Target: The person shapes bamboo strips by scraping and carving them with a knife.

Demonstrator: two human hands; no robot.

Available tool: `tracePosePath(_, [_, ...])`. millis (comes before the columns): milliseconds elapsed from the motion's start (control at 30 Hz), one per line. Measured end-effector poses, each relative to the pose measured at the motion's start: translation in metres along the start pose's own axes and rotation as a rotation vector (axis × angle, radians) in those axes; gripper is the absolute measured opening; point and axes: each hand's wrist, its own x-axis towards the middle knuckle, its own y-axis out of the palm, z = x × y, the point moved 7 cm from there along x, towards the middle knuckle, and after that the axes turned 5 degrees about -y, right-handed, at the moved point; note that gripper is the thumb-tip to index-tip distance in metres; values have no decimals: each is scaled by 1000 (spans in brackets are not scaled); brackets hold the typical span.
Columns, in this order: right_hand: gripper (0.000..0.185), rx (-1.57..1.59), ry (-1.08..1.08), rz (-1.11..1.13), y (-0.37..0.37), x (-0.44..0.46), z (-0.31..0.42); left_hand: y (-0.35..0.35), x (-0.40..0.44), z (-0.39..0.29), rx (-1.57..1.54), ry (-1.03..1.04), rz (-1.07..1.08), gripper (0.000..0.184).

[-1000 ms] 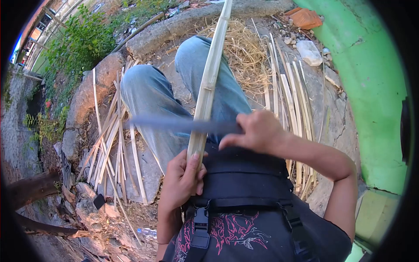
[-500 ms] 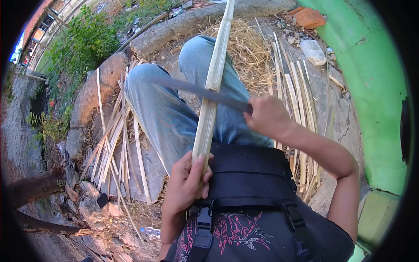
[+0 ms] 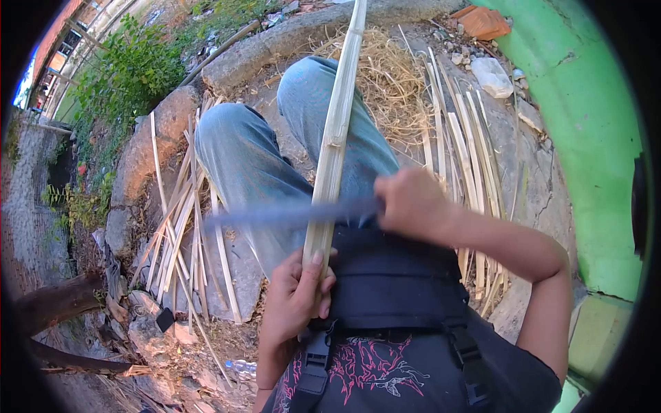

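A long pale bamboo strip [image 3: 337,113] runs from my lap up past my right knee and out at the top edge. Its near end is gripped by my left hand [image 3: 300,292], thumb on the top face. My right hand [image 3: 412,205] is closed round the handle end of a long dark blade [image 3: 282,215], blurred by motion. The blade lies crosswise over the lower part of the strip, a little beyond my left hand. Whether its edge touches the strip is unclear.
Split strips lie in piles at the left [image 3: 180,224] and right [image 3: 475,151]. Curly shavings [image 3: 392,82] are heaped beyond my knees. A green wall [image 3: 585,124] stands at the right, a stone kerb [image 3: 234,65] beyond, and a dark log [image 3: 62,299] at lower left.
The blade went up the strip, then came back down toward my left hand, with my right hand moving along with it. My left hand keeps its hold on the strip.
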Motion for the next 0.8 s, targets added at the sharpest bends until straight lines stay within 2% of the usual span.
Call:
tracePosePath(33, [20, 86, 287, -21, 1, 10, -43, 1, 1, 2, 6, 1, 14, 33])
tracePosePath(67, [24, 40, 319, 15, -3, 19, -63, 2, 7, 1, 2, 15, 23, 33])
tracePosePath(133, [20, 47, 263, -87, -5, 9, -46, 3, 11, -6, -6, 43, 28, 34])
tracePosePath(267, [20, 36, 42, 107, -2, -11, 21, 5, 3, -3, -29, 22, 19, 34])
tracePosePath(333, [18, 36, 274, -48, 2, 7, -39, 5, 3, 0, -12, 20, 25, 35])
tracePosePath(367, [18, 84, 364, 17, -2, 16, -68, 6, 10, -1, 0, 39, 34, 35])
tracePosePath(467, [19, 43, 322, -37, -5, 4, -38, 5, 12, -7, -8, 48, 27, 35])
tracePosePath(533, [21, 7, 123, 81, 2, -6, 3, 7, 6, -4, -23, 13, 17, 35])
tracePosePath(600, [20, 8, 93, 48, 10, -3, -9, 7, 1, -2, -25, -13, 3, 35])
tracePosePath(667, [19, 26, 306, -39, -1, 19, -70, 5, 10, -2, 0, 31, 14, 35])
tracePosePath(700, [19, 48, 335, -55, 6, 19, -72, 7, 13, -4, -1, 67, 19, 35])
tracePosePath(800, [20, -3, 203, -70, 2, 2, -28, 4, 11, -5, -47, 21, 18, 35])
